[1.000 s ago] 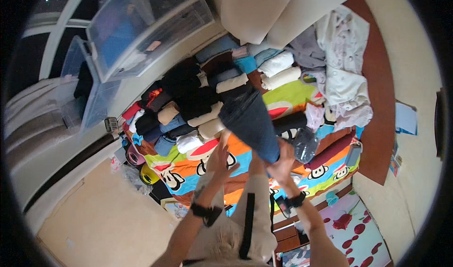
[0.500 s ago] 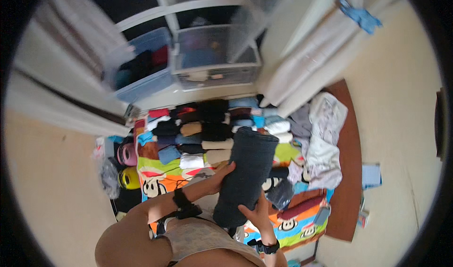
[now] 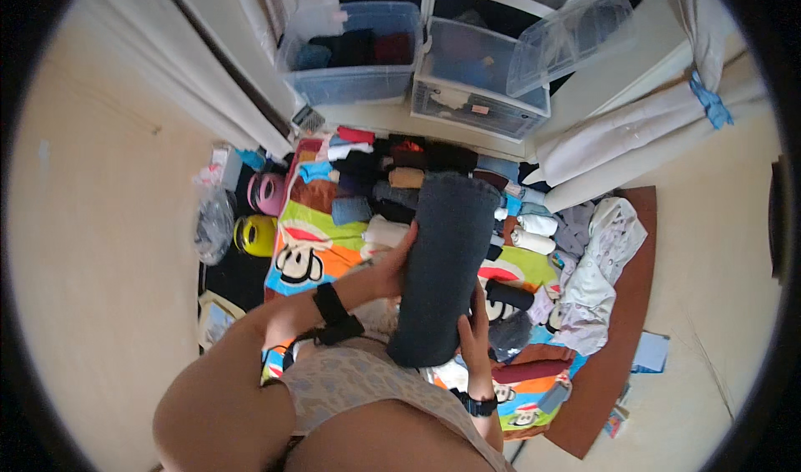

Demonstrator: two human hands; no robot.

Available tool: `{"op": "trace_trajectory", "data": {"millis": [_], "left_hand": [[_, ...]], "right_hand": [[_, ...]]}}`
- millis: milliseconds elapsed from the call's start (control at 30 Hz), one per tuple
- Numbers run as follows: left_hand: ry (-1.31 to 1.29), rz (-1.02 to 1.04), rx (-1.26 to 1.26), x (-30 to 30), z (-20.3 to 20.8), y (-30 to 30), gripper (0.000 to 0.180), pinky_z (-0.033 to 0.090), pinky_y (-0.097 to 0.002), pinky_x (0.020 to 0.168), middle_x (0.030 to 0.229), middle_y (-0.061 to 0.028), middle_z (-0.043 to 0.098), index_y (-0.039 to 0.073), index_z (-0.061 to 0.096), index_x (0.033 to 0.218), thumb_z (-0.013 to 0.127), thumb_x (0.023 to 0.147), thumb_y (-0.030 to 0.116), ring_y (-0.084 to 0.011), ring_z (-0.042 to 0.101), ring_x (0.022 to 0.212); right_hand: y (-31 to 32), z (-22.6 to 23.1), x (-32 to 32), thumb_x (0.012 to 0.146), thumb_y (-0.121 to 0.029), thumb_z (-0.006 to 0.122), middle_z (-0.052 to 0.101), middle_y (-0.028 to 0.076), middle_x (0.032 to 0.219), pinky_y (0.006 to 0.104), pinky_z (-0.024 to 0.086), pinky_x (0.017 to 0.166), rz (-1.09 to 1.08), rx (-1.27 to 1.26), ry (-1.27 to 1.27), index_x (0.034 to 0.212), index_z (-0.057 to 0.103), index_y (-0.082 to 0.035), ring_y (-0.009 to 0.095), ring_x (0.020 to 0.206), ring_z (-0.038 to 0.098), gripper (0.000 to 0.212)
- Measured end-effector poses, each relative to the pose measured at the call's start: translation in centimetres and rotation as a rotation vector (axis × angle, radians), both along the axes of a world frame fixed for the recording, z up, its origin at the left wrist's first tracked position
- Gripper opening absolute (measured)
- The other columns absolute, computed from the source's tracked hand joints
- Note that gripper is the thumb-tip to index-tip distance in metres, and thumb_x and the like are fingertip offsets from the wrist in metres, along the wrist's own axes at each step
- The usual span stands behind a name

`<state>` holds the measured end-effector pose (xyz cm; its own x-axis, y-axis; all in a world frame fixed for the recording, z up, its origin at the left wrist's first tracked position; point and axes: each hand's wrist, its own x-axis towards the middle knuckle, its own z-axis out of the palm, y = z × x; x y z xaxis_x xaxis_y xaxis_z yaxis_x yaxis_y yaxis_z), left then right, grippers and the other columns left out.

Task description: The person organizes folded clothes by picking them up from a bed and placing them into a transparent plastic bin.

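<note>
Between both hands I hold a thick rolled-up dark garment [image 3: 446,263] of denim-like cloth, upright and slightly tilted, close to my body. My left hand [image 3: 390,267] is closed against its left side, with the fingertips hidden behind the roll. On its lower right side is my right hand [image 3: 474,334], gripping with the thumb toward me. Beyond the roll, rows of folded and rolled clothes [image 3: 406,177] lie on a colourful cartoon-print blanket [image 3: 313,222]. White rolled clothes [image 3: 532,240] are just to its right.
At the far side stand a clear tub [image 3: 355,88] with clothes inside and a white-framed bin [image 3: 480,117]; a clear lid [image 3: 576,42] leans there. A rumpled white cloth [image 3: 613,255] lies at right. Pink [image 3: 267,193] and yellow [image 3: 256,235] containers stand at left.
My view has turned, so the bedding and tubs appear further right and higher. The rolled garment stands more upright and stays in both hands.
</note>
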<state>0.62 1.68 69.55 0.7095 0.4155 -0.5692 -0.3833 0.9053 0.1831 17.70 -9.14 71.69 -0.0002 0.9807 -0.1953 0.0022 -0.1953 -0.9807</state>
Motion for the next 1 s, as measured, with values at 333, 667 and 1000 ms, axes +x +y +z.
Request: {"op": "trace_trajectory", "data": {"millis": [333, 667, 1000], "left_hand": [[0.043, 0.042, 0.178, -11.9, 0.3, 4.5, 0.088, 0.033, -0.0386, 0.098, 0.133, -0.0132, 0.034, 0.01, 0.026, 0.135, 0.053, 0.071, 0.065, -0.0271, 0.04, 0.118], [0.163, 0.341, 0.411, -30.8, 1.1, 12.7, 0.082, 0.037, -0.0386, 0.093, 0.127, -0.0155, 0.037, 0.014, 0.017, 0.137, 0.06, 0.077, 0.048, -0.028, 0.042, 0.113], [0.349, 0.271, 0.283, -39.5, -1.2, 21.5, 0.095, 0.034, -0.0393, 0.095, 0.13, -0.0185, 0.032, 0.008, 0.015, 0.137, 0.065, 0.07, 0.052, -0.0298, 0.037, 0.117]], "right_hand": [[6.7, -1.0, -9.9, 0.075, -0.024, 0.065, 0.044, 0.015, 0.123, 0.0346, 0.032, 0.096, 0.251, -0.19, -0.066, 0.132, 0.026, 0.002, 0.023, 0.115, 0.043, 0.074], [17.9, -1.0, -29.4, 0.067, -0.021, 0.075, 0.04, 0.015, 0.127, 0.0379, 0.034, 0.096, 0.309, -0.189, -0.117, 0.133, 0.022, -0.004, 0.026, 0.116, 0.041, 0.086], [27.5, -0.8, -37.1, 0.06, -0.021, 0.078, 0.021, 0.015, 0.138, 0.0398, 0.031, 0.099, 0.279, 0.024, 0.006, 0.139, -0.004, -0.013, 0.028, 0.126, 0.029, 0.114]]}}
